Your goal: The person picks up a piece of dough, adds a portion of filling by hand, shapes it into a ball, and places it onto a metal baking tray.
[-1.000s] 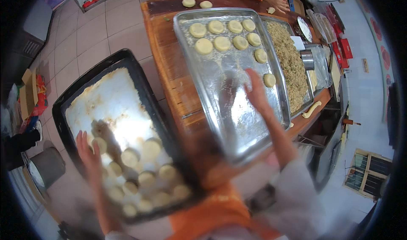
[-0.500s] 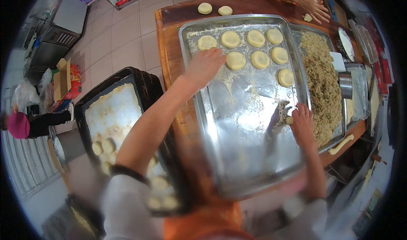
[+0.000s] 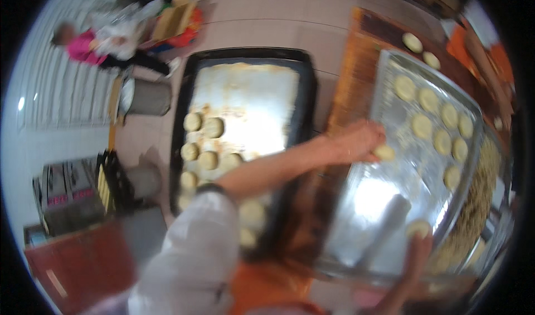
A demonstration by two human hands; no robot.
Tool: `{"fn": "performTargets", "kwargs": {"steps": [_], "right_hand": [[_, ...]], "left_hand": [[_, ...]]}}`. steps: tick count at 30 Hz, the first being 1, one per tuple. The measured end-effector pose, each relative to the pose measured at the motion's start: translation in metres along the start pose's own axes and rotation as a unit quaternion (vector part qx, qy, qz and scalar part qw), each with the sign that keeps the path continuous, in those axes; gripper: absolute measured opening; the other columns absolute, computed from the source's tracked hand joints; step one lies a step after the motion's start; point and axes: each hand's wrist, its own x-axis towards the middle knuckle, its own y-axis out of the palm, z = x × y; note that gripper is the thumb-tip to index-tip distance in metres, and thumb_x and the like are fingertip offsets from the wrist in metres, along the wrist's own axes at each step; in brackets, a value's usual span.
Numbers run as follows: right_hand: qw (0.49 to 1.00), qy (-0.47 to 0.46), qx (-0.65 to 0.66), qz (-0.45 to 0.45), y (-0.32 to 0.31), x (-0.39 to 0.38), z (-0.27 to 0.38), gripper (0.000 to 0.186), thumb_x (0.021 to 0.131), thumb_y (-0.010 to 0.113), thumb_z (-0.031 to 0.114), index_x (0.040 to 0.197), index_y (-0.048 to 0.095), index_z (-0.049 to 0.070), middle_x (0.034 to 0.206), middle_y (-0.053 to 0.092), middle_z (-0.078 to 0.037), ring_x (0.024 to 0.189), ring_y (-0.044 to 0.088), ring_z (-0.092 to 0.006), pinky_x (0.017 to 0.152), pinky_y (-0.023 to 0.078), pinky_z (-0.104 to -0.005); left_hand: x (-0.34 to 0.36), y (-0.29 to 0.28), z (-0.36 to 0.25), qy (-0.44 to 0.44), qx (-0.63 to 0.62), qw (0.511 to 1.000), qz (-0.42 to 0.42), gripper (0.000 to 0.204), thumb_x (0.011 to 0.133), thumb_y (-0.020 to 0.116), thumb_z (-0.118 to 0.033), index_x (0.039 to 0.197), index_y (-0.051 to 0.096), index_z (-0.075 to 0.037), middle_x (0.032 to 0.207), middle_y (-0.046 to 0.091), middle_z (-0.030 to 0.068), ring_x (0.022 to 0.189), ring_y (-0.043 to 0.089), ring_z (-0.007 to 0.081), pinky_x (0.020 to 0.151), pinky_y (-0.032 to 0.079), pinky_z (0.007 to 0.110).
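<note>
My left hand (image 3: 359,141) is closed on a pale round dough cake (image 3: 384,152) above the left side of the silver tray (image 3: 348,234). My right hand (image 3: 419,254), partly blurred, grips another dough cake (image 3: 418,228) by the tray's near right part. Toward the tray's far end lie several flat round cakes, such as this one (image 3: 422,125), among scattered sesame-like seeds. To the left, a black-rimmed baking tray (image 3: 245,89) bears several more cakes (image 3: 214,127) on its left and near parts. My left forearm crosses over that tray and hides some of them.
The wooden table (image 3: 340,106) holds the silver tray and two dough cakes (image 3: 412,42) at its far edge. A tray of brown crumbly filling (image 3: 471,209) stands at right. Another person's arm (image 3: 490,64) is at far right; a person in pink (image 3: 83,47) is at far left.
The view has swung left, bringing more of the black baking tray into sight. My left hand has come nearer along the silver tray and now holds a cake.
</note>
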Motion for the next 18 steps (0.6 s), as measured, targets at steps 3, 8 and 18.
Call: {"fn": "performTargets", "kwargs": {"steps": [3,8,18], "right_hand": [[0.998,0.005,0.049,0.030,0.052,-0.012,0.019,0.038,0.082,0.051,0.005,0.119,0.048,-0.001,0.105,0.055,-0.007,0.094,0.052,-0.0152,0.085,0.042,-0.0281],[0.991,-0.059,-0.070,0.101,0.140,-0.030,0.075,0.037,0.080,0.052,0.001,0.117,0.049,0.001,0.103,0.055,-0.006,0.093,0.054,-0.0151,0.085,0.043,-0.0268],[0.954,-0.129,-0.108,0.250,0.321,-0.033,0.131,0.037,0.081,0.062,0.003,0.116,0.050,0.003,0.104,0.056,-0.007,0.100,0.054,-0.0150,0.088,0.044,-0.0281]], "left_hand": [[-0.072,-0.054,-0.017,-0.151,-0.162,0.973,-0.072,0.034,0.074,0.073,-0.023,0.098,0.059,-0.003,0.102,0.058,0.0137,0.096,0.058,0.0320,0.082,0.048,0.039],[-0.215,-0.132,0.064,-0.301,-0.040,0.907,-0.293,0.032,0.078,0.065,-0.013,0.107,0.054,-0.006,0.105,0.057,0.0129,0.094,0.058,0.0320,0.081,0.047,0.040],[-0.377,-0.158,0.152,-0.402,0.064,0.870,-0.278,0.063,0.076,0.071,-0.015,0.131,0.041,-0.003,0.142,0.033,0.0178,0.122,0.043,0.0329,0.097,0.043,0.037]]}}
